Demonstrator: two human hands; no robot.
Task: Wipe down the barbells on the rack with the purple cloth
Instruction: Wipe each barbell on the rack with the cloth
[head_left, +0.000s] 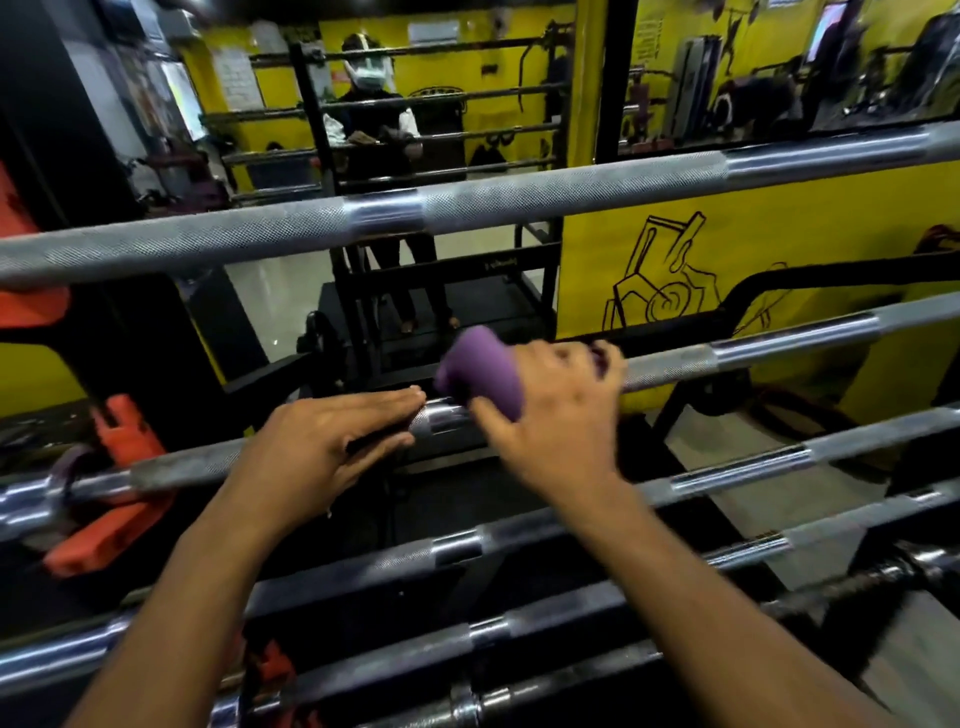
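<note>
The right hand (550, 415) curls around the purple cloth (480, 371) and presses it onto the second barbell (779, 343), with the cloth bunched up just left of its knuckles. The left hand (322, 447) lies flat, fingers straight along the same bar, its fingertips nearly touching the cloth. The task looks mid-way at best: this bar is being wiped near its centre. The top barbell (519, 197) above the hands and the lower barbells (727, 478) beneath the wrists show no cloth; whether any is already clean I cannot tell, given the blur.
</note>
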